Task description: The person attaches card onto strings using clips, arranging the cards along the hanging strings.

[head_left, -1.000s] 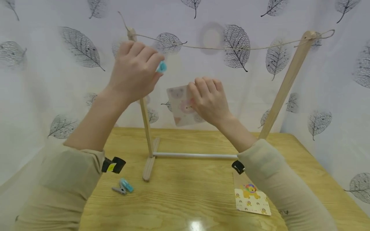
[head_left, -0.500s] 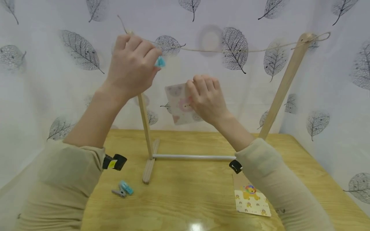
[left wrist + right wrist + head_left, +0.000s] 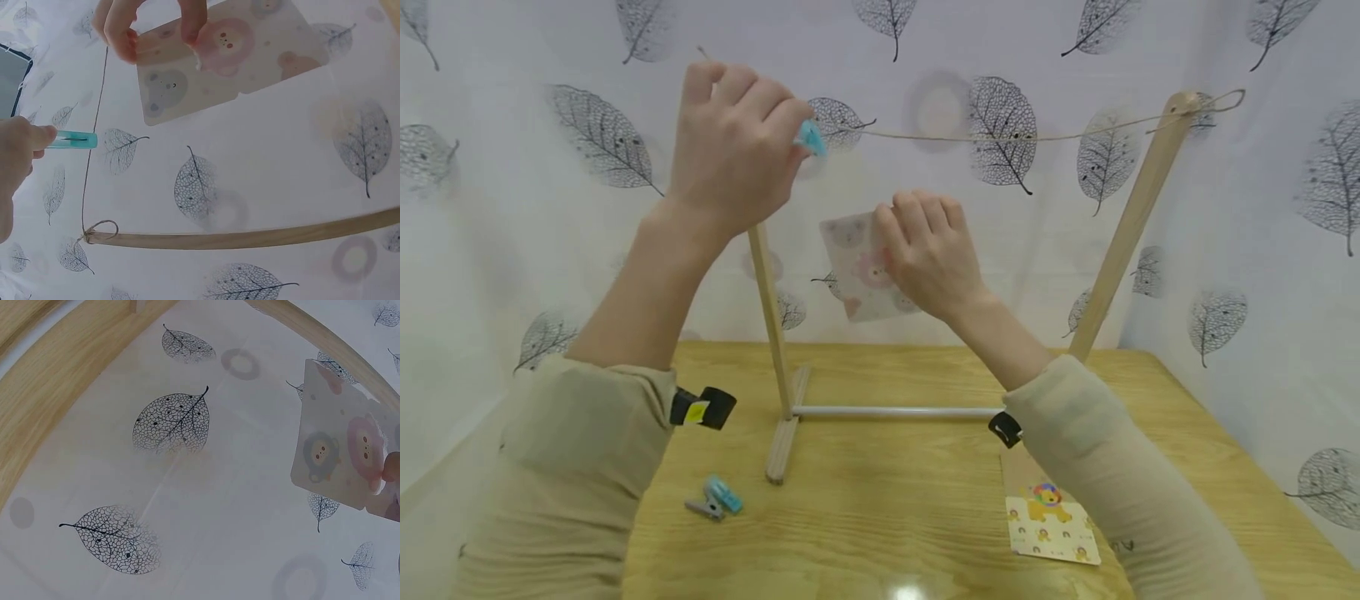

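Note:
In the head view my left hand [image 3: 730,154] is raised by the left end of a thin string [image 3: 955,138], pinching a light-blue clothespin [image 3: 811,138]. The left wrist view has the clothespin's tip [image 3: 84,140] overlapping the string; whether it clips the string I cannot tell. Lower and to the right, my right hand [image 3: 928,254] pinches a pale card [image 3: 850,267] printed with animal faces, held tilted below the string. Its fingers cover part of the card. The right wrist view shows the card [image 3: 322,447] with a fingertip at its edge.
The string is tied between two wooden posts; the right post [image 3: 1135,225] leans outward. A white rod [image 3: 895,412] joins their bases. On the table [image 3: 887,500] lie a blue clothespin [image 3: 724,495] and a grey clothespin [image 3: 706,507] at left, and a lion-printed card [image 3: 1048,525] at right.
My left hand has risen with the clothespin, up to the string's level. The right hand keeps hold of the card with little movement. The head view has shifted slightly.

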Motion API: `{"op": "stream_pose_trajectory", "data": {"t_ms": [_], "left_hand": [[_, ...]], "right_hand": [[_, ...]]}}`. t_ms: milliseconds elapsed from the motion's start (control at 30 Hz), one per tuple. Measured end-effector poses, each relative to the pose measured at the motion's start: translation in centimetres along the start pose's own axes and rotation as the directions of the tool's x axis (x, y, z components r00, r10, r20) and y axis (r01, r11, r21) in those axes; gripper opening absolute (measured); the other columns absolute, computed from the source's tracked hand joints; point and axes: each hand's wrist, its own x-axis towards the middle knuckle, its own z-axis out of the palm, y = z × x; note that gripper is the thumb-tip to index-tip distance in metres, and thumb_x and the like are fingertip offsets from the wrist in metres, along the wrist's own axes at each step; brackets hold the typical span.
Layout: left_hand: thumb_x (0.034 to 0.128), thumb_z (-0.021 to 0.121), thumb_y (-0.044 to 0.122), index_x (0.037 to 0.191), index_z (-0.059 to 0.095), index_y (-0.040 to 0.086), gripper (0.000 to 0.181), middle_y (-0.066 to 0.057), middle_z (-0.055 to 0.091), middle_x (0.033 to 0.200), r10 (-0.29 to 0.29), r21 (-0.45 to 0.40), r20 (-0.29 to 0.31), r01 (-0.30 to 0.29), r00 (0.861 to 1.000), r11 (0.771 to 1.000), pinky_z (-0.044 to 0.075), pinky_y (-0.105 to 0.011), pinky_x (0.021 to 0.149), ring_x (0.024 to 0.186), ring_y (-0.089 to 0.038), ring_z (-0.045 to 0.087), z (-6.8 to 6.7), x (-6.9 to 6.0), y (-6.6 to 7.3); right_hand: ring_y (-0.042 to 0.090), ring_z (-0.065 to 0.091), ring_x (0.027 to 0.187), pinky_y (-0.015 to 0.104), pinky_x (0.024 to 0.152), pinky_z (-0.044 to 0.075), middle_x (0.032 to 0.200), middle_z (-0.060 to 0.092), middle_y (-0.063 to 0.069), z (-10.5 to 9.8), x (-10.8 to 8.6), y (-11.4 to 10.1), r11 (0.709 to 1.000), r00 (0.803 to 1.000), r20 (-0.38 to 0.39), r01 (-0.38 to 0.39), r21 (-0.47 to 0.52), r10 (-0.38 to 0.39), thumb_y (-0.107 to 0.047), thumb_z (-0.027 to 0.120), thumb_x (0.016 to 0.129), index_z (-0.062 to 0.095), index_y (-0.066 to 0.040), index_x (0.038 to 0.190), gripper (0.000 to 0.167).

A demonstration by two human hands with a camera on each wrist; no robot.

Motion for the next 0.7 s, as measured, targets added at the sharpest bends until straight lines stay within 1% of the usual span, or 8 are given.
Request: {"op": "stream_pose_trajectory", "data": {"t_ms": [133,367,600,700], "left_hand": [[0.0851,0.062,0.012,0.097,0.066,-0.001,0.017,-0.017,0.065,0.091,-0.011,-0.005,0.010,0.011,1.000,1.000,0.031,-0.047,0.086,0.088,-0.035,0.050,0.0,0.5,-0.1],[0.0862,0.061,0.011,0.096,0.067,0.000,0.015,-0.015,0.065,0.088,-0.014,0.014,0.000,0.014,1.000,1.000,0.032,-0.045,0.088,0.088,-0.033,0.052,0.2,0.9,-0.4],[0.0874,0.059,0.010,0.094,0.068,0.000,0.015,-0.014,0.066,0.087,-0.012,0.018,-0.031,0.012,0.999,1.000,0.032,-0.044,0.087,0.085,-0.031,0.052,0.1,1.5,-0.5],[0.0876,0.059,0.010,0.094,0.068,0.000,0.015,-0.014,0.066,0.086,-0.024,0.003,-0.019,0.024,1.000,1.000,0.032,-0.043,0.088,0.086,-0.031,0.052,0.1,1.7,-0.6]], "right_hand": [[0.033,0.048,0.084,0.042,0.071,0.037,0.093,0.050,0.015,0.0,0.2,-0.1,1.000,1.000,0.010,-0.002,-0.017,0.002,-0.001,0.047,0.079,0.052,0.001,0.097,0.019],[0.032,0.049,0.087,0.042,0.073,0.037,0.095,0.051,0.015,-0.1,0.3,-0.3,0.999,1.000,0.026,0.017,-0.040,-0.016,-0.002,0.046,0.080,0.053,-0.001,0.099,0.020],[0.031,0.048,0.087,0.041,0.074,0.037,0.094,0.051,0.014,0.1,0.1,-0.1,0.999,0.999,0.033,0.014,-0.042,-0.013,-0.003,0.047,0.081,0.052,-0.001,0.099,0.019],[0.031,0.048,0.087,0.041,0.074,0.037,0.095,0.051,0.014,0.1,0.1,-0.1,0.999,0.999,0.037,0.012,-0.040,-0.011,-0.002,0.046,0.081,0.052,-0.002,0.099,0.018]]}}
